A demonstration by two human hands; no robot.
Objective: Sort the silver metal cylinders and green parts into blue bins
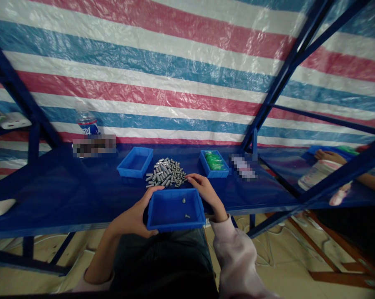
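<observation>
Behind your bench (90, 203) hangs a striped plastic sheet (162, 58) in red, white and blue. A co-worker's hand (330, 157) is at the far right, near a whitish tub (319, 174). The front tray (171, 209), blue, sits at the bench's near edge, with two small metal pieces (187, 216) inside. Your left hand (136, 216) grips its left end, fingers at the far corner and thumb at the near one. Your right hand (203, 189) reaches past its far right corner, thumb and forefinger close together at the right edge of the metal pile (167, 172); you cannot tell whether they pinch a piece. That pile lies just beyond the front tray, between the left blue tray (135, 162) and the right blue tray (219, 172), which holds green packets (214, 160). A clear bottle (87, 122) stands behind, to the left.
</observation>
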